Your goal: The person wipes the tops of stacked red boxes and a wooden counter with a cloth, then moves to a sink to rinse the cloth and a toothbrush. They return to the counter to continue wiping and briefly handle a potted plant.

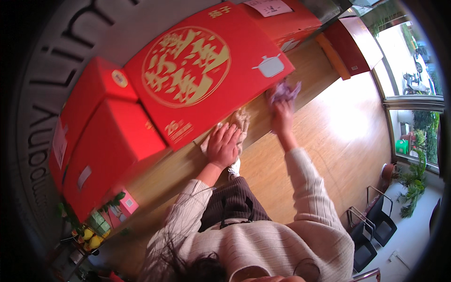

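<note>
My left hand (222, 145) is cupped over a crumpled beige cloth (242, 121), holding it at the edge of a wooden counter (259, 114). Close above the fingers is the lower edge of a large red cardboard box (211, 95) with gold characters and a pot drawing. My right hand (283, 118), slightly blurred, grips a bunched purple cloth (286, 91). That cloth is near the box's right corner, over the counter. Whether the purple cloth touches the box cannot be made out.
More red boxes (102, 155) stand at the left, and another red box (282, 21) sits behind. A dark red box (356, 46) is at the far right end. Yellow fruit (93, 239) lies lower left. Black chairs (380, 218) and a potted plant (414, 187) stand by the window.
</note>
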A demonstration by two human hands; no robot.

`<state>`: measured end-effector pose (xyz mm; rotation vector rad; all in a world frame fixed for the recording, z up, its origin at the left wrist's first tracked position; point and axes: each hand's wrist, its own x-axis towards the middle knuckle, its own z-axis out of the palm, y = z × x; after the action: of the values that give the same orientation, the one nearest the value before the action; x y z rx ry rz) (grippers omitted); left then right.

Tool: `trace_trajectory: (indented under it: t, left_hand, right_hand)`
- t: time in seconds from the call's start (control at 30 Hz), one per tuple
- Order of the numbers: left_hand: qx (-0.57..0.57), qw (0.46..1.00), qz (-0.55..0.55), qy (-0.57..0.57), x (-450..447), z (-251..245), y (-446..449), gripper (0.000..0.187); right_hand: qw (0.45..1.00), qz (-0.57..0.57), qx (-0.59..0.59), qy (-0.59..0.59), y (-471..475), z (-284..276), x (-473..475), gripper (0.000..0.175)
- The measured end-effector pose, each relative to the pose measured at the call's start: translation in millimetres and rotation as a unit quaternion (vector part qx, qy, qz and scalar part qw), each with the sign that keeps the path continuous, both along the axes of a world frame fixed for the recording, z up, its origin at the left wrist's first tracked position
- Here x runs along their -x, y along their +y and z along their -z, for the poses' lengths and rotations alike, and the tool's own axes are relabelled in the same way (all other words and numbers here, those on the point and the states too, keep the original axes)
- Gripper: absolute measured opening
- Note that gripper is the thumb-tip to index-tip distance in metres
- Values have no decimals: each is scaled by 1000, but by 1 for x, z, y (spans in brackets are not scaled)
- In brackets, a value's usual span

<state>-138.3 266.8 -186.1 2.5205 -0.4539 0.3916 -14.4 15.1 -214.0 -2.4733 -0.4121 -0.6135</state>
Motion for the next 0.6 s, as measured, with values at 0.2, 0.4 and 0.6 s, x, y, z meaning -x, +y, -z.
trace_trajectory:
  t: [0.2, 0.4, 0.6]
  left_hand:
    - [31, 989, 21, 143, 56, -21, 48, 22]
    - [171, 967, -116, 147, 155, -34, 157, 28]
    - [-12, 965, -228, 132, 183, -7, 193, 57]
  right_hand:
    - [944, -121, -163, 260, 67, -23, 145, 26]
    - [957, 53, -199, 204, 31, -52, 52, 20]
    - [976, 6, 206, 71, 128, 3, 73, 63]
